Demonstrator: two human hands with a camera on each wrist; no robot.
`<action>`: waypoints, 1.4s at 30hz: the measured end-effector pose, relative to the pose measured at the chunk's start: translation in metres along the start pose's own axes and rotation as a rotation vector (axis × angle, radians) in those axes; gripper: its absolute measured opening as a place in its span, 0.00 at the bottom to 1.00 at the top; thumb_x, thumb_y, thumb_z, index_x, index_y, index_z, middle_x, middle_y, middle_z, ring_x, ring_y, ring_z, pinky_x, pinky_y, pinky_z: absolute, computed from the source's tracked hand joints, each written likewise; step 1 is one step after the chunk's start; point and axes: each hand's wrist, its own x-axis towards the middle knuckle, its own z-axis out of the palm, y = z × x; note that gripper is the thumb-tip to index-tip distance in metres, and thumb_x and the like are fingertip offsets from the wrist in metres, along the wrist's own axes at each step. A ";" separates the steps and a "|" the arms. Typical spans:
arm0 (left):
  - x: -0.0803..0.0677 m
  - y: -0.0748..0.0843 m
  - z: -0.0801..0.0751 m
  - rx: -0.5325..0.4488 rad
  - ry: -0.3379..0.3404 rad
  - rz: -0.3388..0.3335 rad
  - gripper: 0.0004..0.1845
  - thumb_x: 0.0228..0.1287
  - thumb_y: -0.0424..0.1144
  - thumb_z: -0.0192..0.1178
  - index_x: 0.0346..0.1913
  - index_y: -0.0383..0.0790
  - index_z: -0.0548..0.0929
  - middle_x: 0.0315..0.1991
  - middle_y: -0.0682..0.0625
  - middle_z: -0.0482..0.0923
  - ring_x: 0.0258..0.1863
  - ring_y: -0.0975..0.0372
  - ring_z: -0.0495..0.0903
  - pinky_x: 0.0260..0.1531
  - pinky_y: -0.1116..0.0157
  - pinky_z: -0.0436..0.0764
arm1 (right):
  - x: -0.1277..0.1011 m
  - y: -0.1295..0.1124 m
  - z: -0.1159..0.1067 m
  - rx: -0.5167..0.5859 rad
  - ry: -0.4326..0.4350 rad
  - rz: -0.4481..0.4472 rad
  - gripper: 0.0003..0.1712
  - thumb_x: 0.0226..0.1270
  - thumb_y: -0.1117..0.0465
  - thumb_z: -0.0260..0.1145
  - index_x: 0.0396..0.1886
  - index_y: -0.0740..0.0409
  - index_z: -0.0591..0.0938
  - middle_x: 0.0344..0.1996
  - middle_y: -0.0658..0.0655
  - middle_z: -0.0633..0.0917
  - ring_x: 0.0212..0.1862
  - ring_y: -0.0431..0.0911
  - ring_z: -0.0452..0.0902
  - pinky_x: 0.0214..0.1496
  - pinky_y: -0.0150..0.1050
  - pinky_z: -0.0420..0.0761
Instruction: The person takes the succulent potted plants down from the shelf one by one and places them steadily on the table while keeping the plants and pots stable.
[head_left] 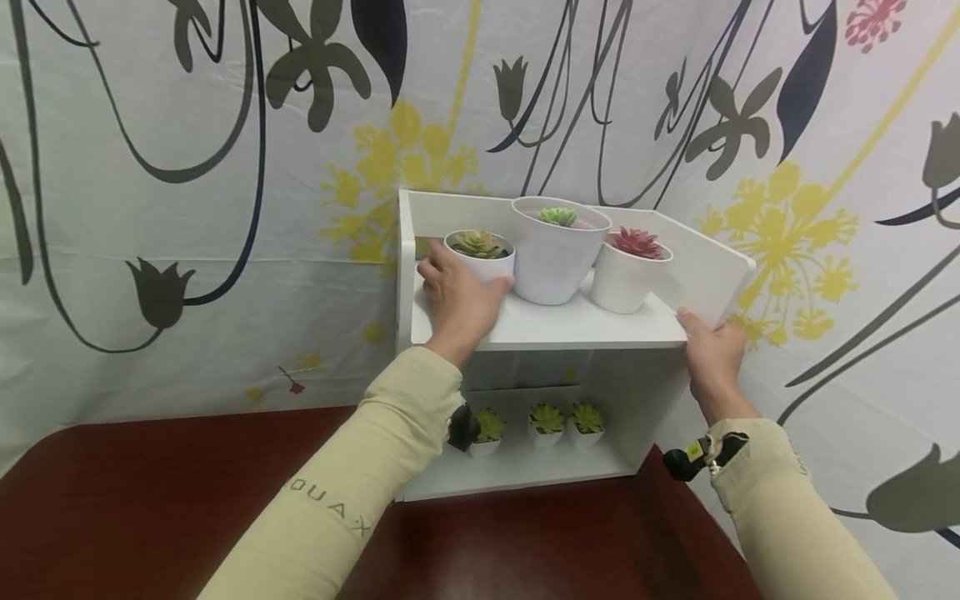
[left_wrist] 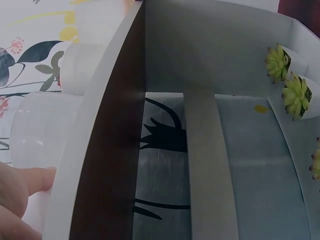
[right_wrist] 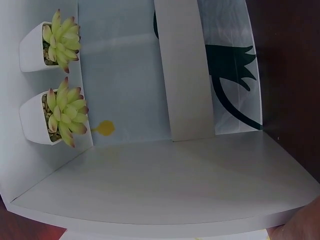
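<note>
A white two-level shelf (head_left: 592,335) stands against the wall, with three potted succulents on its upper board. My left hand (head_left: 463,302) grips the small white pot (head_left: 495,268) with a green-orange succulent at the left end, fingers round its left side and thumb at its right. Beside it stand a larger white pot (head_left: 558,262) with a light green succulent and a white pot (head_left: 626,279) with a red one. At the right end, my right hand (head_left: 716,358) holds the shelf's side panel, thumb at the upper board's front corner.
Three small green succulents in white pots (head_left: 546,437) line the lower board; two show closely in the right wrist view as succulents (right_wrist: 67,117). A dark red-brown table (head_left: 187,492) lies under the shelf. Flower-patterned fabric (head_left: 315,208) covers the wall behind.
</note>
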 end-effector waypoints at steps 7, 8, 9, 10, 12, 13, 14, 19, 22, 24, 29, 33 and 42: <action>-0.002 -0.001 -0.001 -0.039 0.003 0.034 0.55 0.60 0.50 0.72 0.79 0.38 0.46 0.74 0.35 0.54 0.73 0.43 0.61 0.74 0.51 0.65 | 0.000 0.001 -0.002 0.009 0.013 0.003 0.34 0.73 0.47 0.61 0.74 0.54 0.69 0.73 0.53 0.71 0.71 0.43 0.67 0.78 0.45 0.66; -0.002 -0.002 -0.001 -0.049 0.009 0.036 0.55 0.60 0.49 0.73 0.79 0.37 0.47 0.74 0.35 0.55 0.74 0.43 0.60 0.74 0.51 0.64 | 0.000 0.000 -0.002 0.009 0.014 0.002 0.34 0.73 0.47 0.61 0.74 0.55 0.69 0.73 0.53 0.71 0.70 0.43 0.67 0.78 0.44 0.66; -0.001 -0.002 -0.002 -0.056 0.015 0.038 0.55 0.60 0.49 0.73 0.79 0.37 0.47 0.74 0.34 0.55 0.74 0.42 0.60 0.75 0.50 0.63 | 0.000 0.000 -0.001 0.005 0.012 0.000 0.34 0.73 0.47 0.61 0.74 0.55 0.69 0.73 0.53 0.71 0.70 0.43 0.67 0.78 0.44 0.66; -0.001 -0.003 -0.002 -0.061 0.021 0.040 0.55 0.59 0.49 0.73 0.79 0.37 0.47 0.74 0.34 0.56 0.74 0.42 0.60 0.75 0.50 0.62 | 0.000 0.000 -0.001 0.001 0.009 -0.001 0.34 0.73 0.47 0.61 0.74 0.55 0.69 0.73 0.53 0.71 0.70 0.43 0.67 0.78 0.45 0.66; -0.002 -0.004 -0.003 -0.074 0.025 0.048 0.56 0.58 0.50 0.74 0.79 0.38 0.47 0.74 0.35 0.57 0.75 0.42 0.60 0.75 0.50 0.61 | -0.001 -0.001 -0.001 -0.008 0.003 -0.002 0.35 0.74 0.47 0.60 0.74 0.56 0.69 0.74 0.54 0.71 0.71 0.43 0.67 0.78 0.45 0.66; -0.002 -0.005 -0.003 -0.082 0.027 0.055 0.56 0.58 0.50 0.74 0.79 0.38 0.47 0.74 0.35 0.56 0.75 0.43 0.59 0.76 0.50 0.61 | -0.001 -0.001 0.000 -0.010 0.001 -0.005 0.35 0.74 0.47 0.60 0.74 0.56 0.69 0.74 0.54 0.71 0.71 0.44 0.67 0.78 0.45 0.66; -0.002 -0.006 -0.004 -0.096 0.030 0.061 0.57 0.57 0.50 0.74 0.79 0.38 0.47 0.74 0.36 0.56 0.75 0.44 0.59 0.76 0.51 0.61 | -0.001 -0.001 0.001 -0.014 0.000 -0.008 0.35 0.74 0.47 0.60 0.74 0.57 0.69 0.74 0.54 0.70 0.71 0.44 0.67 0.78 0.45 0.66; -0.005 -0.008 -0.007 -0.186 0.018 0.082 0.57 0.55 0.49 0.75 0.79 0.41 0.49 0.76 0.41 0.56 0.76 0.49 0.58 0.76 0.54 0.61 | -0.002 0.000 0.002 -0.020 0.000 -0.018 0.35 0.74 0.46 0.59 0.75 0.56 0.68 0.74 0.54 0.71 0.72 0.45 0.67 0.78 0.45 0.66; -0.010 -0.007 -0.009 -0.203 -0.016 0.078 0.57 0.55 0.49 0.75 0.80 0.42 0.49 0.76 0.43 0.56 0.76 0.51 0.59 0.76 0.54 0.62 | -0.003 0.000 0.002 -0.030 0.002 -0.021 0.35 0.75 0.45 0.59 0.75 0.56 0.68 0.74 0.55 0.70 0.73 0.46 0.67 0.78 0.46 0.66; -0.015 -0.006 -0.011 -0.204 -0.040 0.075 0.57 0.55 0.50 0.75 0.80 0.43 0.49 0.76 0.43 0.57 0.76 0.51 0.60 0.76 0.54 0.63 | -0.002 0.000 0.002 -0.035 0.007 -0.022 0.35 0.75 0.45 0.59 0.75 0.56 0.68 0.74 0.55 0.70 0.73 0.46 0.67 0.78 0.46 0.66; -0.026 -0.005 -0.017 -0.201 -0.089 0.082 0.56 0.54 0.51 0.75 0.79 0.44 0.51 0.73 0.43 0.61 0.71 0.50 0.66 0.72 0.53 0.69 | -0.001 0.001 0.002 -0.027 0.012 -0.021 0.35 0.74 0.46 0.60 0.75 0.55 0.68 0.74 0.54 0.71 0.72 0.45 0.67 0.78 0.45 0.66; -0.036 -0.005 -0.024 -0.208 -0.137 0.092 0.56 0.54 0.52 0.75 0.79 0.43 0.52 0.71 0.44 0.64 0.68 0.52 0.69 0.69 0.53 0.72 | 0.000 0.001 0.002 -0.030 0.010 -0.015 0.35 0.74 0.46 0.60 0.75 0.54 0.68 0.74 0.54 0.71 0.72 0.44 0.67 0.78 0.45 0.66; -0.066 -0.003 -0.041 -0.291 -0.259 0.146 0.53 0.53 0.49 0.76 0.77 0.43 0.57 0.69 0.48 0.69 0.64 0.56 0.73 0.63 0.55 0.76 | 0.000 0.000 0.001 -0.019 0.018 -0.015 0.35 0.73 0.46 0.61 0.75 0.51 0.67 0.74 0.52 0.70 0.72 0.44 0.66 0.79 0.46 0.64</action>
